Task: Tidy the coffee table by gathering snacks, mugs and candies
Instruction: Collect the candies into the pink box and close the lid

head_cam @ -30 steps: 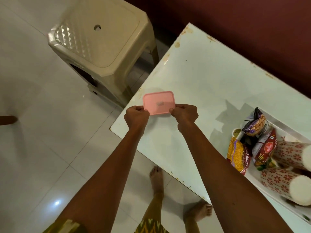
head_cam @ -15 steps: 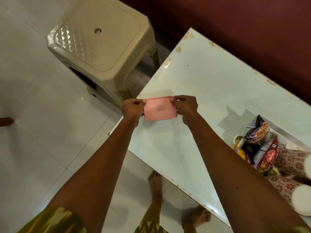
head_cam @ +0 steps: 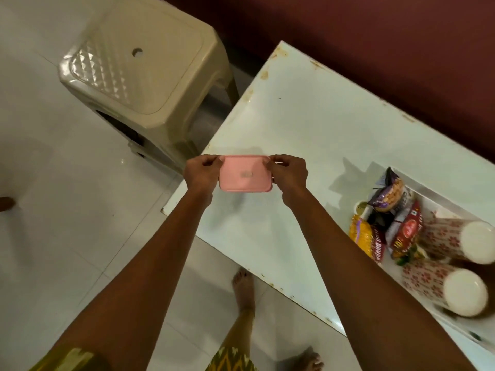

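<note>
A small pink lidded box is held above the near left corner of the white coffee table. My left hand grips its left end and my right hand grips its right end. At the right, a white tray holds several snack packets and two floral mugs lying on their sides. What the box contains is hidden.
A beige plastic stool stands on the white tiled floor just left of the table's far corner. A dark red wall runs behind the table. My bare feet are by the table's front edge.
Both hands have shifted the pink box slightly left toward the table's corner and tilted it, with the fingers moving up onto its ends. The tray's contents have not moved.
</note>
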